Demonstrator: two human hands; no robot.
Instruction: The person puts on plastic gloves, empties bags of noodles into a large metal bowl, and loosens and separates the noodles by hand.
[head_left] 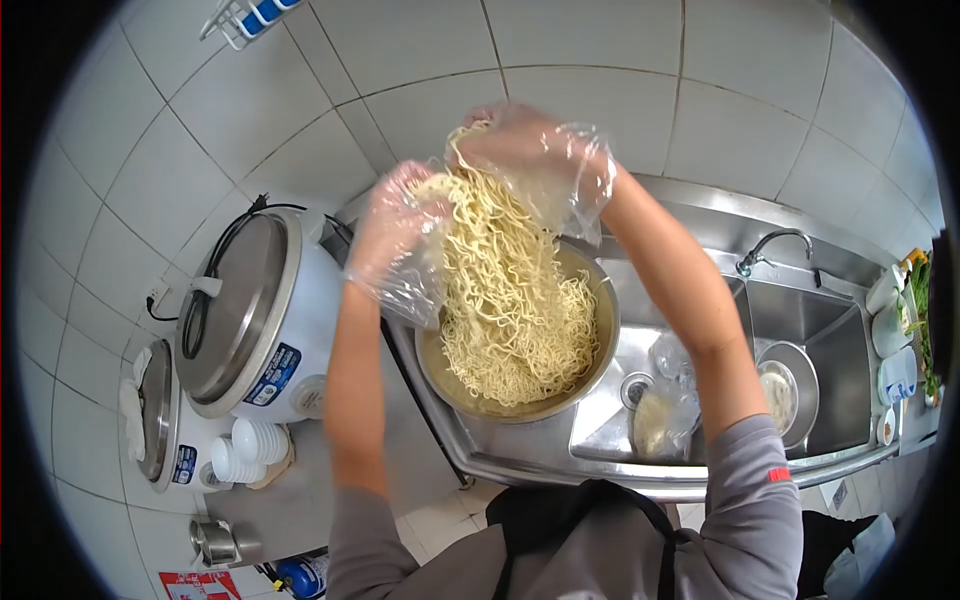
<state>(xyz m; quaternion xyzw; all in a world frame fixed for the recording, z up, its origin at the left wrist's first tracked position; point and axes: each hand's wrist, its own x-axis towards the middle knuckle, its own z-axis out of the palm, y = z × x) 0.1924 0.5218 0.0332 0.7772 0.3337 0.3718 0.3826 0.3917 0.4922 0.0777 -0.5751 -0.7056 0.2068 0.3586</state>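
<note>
Both of my hands wear clear plastic gloves and are raised above a large round metal bowl (605, 345). My left hand (395, 220) is closed on the upper left part of a thick bundle of pale yellow noodles (500, 270). On the other side, my right hand (515, 145) grips the top of the same bundle, its fingers partly blurred. The noodles hang down between my hands, and their lower part lies heaped in the bowl, which rests at the left end of the steel sink unit.
Large lidded pots (240, 310) and stacked white bowls (250, 450) stand at left. In the sink (600, 400) lies a plastic bag (655, 420). A metal basin (805, 400) sits in the right sink under a faucet (770, 250). Containers (890, 330) and greens (922, 320) are at far right.
</note>
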